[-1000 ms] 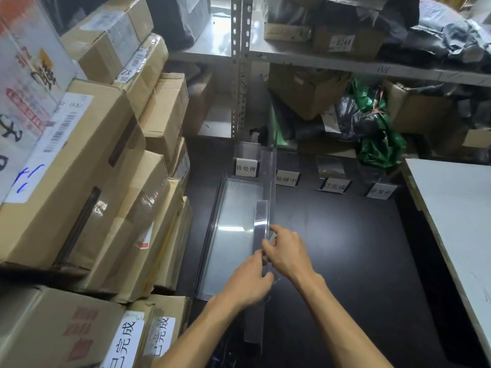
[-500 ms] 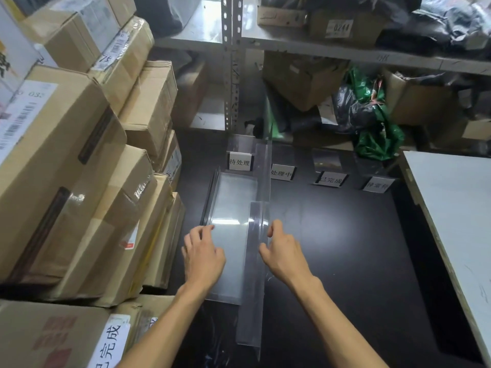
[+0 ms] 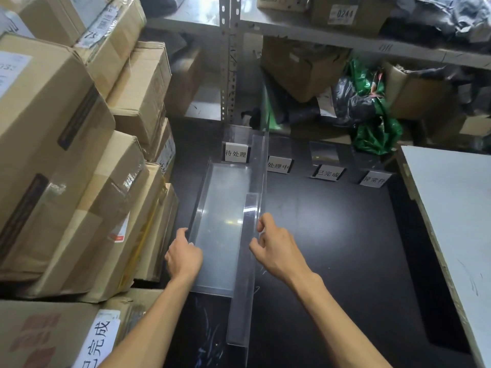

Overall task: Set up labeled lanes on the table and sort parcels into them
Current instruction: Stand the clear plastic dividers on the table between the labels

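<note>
A clear acrylic tray [image 3: 220, 221] lies flat on the black table [image 3: 332, 248], its far end below the first of several white lane labels [image 3: 236, 153]. A tall clear divider [image 3: 256, 197] stands along the tray's right side, running toward me. My left hand [image 3: 183, 254] grips the tray's left edge near its front. My right hand [image 3: 275, 244] touches the divider's right face with curled fingers. Three more labels [image 3: 278, 165], [image 3: 328, 173], [image 3: 374, 179] stand in a row to the right.
Taped cardboard parcels [image 3: 79, 160] are stacked high along the table's left side. A metal shelf rack [image 3: 228, 62] with boxes and a green bag [image 3: 377, 128] stands behind. A pale board [image 3: 457, 221] borders the table on the right.
My left hand left the divider, crossed the tray to the left and now grips the tray's left edge. My right hand stayed at the divider. The view tilted slightly down.
</note>
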`<action>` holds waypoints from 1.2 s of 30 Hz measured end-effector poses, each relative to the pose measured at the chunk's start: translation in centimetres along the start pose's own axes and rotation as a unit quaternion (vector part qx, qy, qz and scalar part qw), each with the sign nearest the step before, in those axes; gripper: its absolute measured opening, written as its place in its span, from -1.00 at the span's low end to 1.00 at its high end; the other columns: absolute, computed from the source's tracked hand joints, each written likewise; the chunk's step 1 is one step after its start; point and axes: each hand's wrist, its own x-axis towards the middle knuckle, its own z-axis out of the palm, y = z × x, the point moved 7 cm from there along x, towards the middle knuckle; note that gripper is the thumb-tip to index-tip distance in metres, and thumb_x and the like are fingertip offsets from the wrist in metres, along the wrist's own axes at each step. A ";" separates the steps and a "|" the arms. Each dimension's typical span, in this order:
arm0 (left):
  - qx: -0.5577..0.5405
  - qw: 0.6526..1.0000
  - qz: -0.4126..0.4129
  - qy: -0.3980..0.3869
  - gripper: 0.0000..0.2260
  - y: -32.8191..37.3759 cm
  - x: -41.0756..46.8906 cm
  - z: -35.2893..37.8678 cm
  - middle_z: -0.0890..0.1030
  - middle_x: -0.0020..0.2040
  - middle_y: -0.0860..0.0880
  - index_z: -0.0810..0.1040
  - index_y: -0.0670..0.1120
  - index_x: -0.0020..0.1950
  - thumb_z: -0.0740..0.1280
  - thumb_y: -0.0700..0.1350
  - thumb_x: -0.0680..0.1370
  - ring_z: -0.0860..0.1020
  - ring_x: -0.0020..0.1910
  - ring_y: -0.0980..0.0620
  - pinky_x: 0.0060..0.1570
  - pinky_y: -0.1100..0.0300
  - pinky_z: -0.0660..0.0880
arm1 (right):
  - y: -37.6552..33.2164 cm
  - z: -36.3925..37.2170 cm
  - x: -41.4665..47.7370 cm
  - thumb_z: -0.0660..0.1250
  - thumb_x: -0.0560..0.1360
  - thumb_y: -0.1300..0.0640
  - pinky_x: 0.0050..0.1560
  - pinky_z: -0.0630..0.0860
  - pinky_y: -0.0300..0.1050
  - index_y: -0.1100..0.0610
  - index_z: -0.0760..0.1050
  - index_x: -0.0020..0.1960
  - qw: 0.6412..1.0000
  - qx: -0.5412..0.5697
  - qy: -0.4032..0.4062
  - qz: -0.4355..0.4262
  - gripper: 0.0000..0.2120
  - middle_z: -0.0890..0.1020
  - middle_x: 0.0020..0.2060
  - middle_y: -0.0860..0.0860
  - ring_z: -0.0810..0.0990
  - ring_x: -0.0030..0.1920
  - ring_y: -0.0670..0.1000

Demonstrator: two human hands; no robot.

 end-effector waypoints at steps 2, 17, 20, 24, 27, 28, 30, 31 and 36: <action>-0.018 1.000 -0.014 0.010 -0.54 -0.1 0.0 -0.2 0.53 0.37 -0.23 0.35 -0.06 0.53 0.19 -0.30 0.64 0.43 0.37 -0.30 0.29 -0.11 0.40 | -0.7 -0.5 -0.3 0.26 0.53 0.21 -0.28 0.44 0.11 0.07 0.22 -0.01 1.000 0.011 0.023 -0.014 -0.80 0.46 -0.44 0.05 0.36 -0.37 0.17; -0.117 0.989 -0.087 -0.010 -0.53 -1.2 1.7 -0.1 0.53 0.37 -0.19 0.41 -0.02 0.48 0.17 -0.33 0.60 0.45 0.35 -0.27 0.31 -0.09 0.41 | -3.0 -2.7 -2.0 0.29 0.47 0.32 -0.44 0.24 -0.29 -0.01 0.21 -0.16 0.990 0.064 0.107 -0.060 -0.68 0.29 -0.55 -0.11 0.29 -0.48 -0.01; -0.129 0.988 -0.085 -0.022 -0.55 -1.3 2.1 -0.3 0.54 0.35 -0.17 0.42 -0.04 0.46 0.16 -0.33 0.60 0.48 0.32 -0.26 0.32 -0.14 0.46 | -3.0 -1.9 -1.6 0.28 0.48 0.31 -0.44 0.23 -0.24 0.03 0.23 -0.13 0.993 0.057 0.084 -0.059 -0.73 0.33 -0.54 -0.08 0.27 -0.47 0.00; -0.135 0.986 -0.089 -0.040 -0.57 -1.3 2.6 -0.3 0.56 0.32 -0.16 0.43 -0.06 0.43 0.15 -0.34 0.59 0.52 0.28 -0.24 0.27 -0.09 0.49 | -2.1 0.3 -0.4 0.25 0.52 0.26 -0.41 0.23 -0.11 0.06 0.23 -0.08 0.998 -0.007 0.041 -0.042 -0.80 0.36 -0.48 -0.05 0.23 -0.45 0.02; -0.141 0.985 -0.091 -0.048 -0.57 -1.5 2.9 -0.2 0.56 0.31 -0.16 0.43 -0.07 0.42 0.14 -0.34 0.59 0.52 0.25 -0.23 0.22 -0.06 0.50 | -1.3 1.8 0.1 0.21 0.55 0.23 -0.39 0.24 -0.03 0.06 0.20 -0.01 0.997 -0.075 0.027 -0.021 -0.82 0.45 -0.44 0.03 0.29 -0.44 0.09; -0.143 0.984 -0.090 -0.049 -0.58 -1.6 2.9 -0.1 0.56 0.31 -0.16 0.43 -0.07 0.41 0.13 -0.35 0.59 0.52 0.25 -0.22 0.20 -0.05 0.50 | -1.0 2.0 0.1 0.21 0.55 0.22 -0.37 0.25 0.01 0.06 0.19 0.00 0.995 -0.091 0.029 -0.012 -0.82 0.48 -0.42 0.06 0.32 -0.43 0.13; -0.143 0.985 -0.089 -0.049 -0.59 -1.6 3.0 -0.1 0.55 0.31 -0.16 0.42 -0.08 0.41 0.13 -0.35 0.60 0.52 0.26 -0.21 0.13 0.02 0.48 | -0.8 2.2 0.1 0.19 0.56 0.22 -0.33 0.26 0.00 0.06 0.19 0.02 0.993 -0.110 0.034 0.005 -0.82 0.50 -0.41 0.07 0.33 -0.42 0.16; -0.140 0.985 -0.089 -0.049 -0.60 -1.6 2.9 -0.1 0.54 0.32 -0.17 0.42 -0.09 0.41 0.13 -0.35 0.61 0.51 0.27 -0.20 0.10 0.04 0.46 | -0.7 2.2 0.0 0.19 0.56 0.22 -0.32 0.27 0.00 0.06 0.18 0.03 0.992 -0.118 0.035 0.011 -0.82 0.49 -0.40 0.06 0.32 -0.41 0.15; -0.138 0.985 -0.090 -0.046 -0.59 -1.5 2.8 -0.1 0.52 0.35 -0.16 0.40 -0.09 0.44 0.13 -0.35 0.62 0.50 0.31 -0.21 0.23 -0.04 0.47 | 0.1 2.0 0.2 0.19 0.57 0.18 -0.28 0.33 0.00 0.04 0.18 0.07 0.989 -0.144 0.019 0.031 -0.82 0.56 -0.33 0.07 0.44 -0.32 0.21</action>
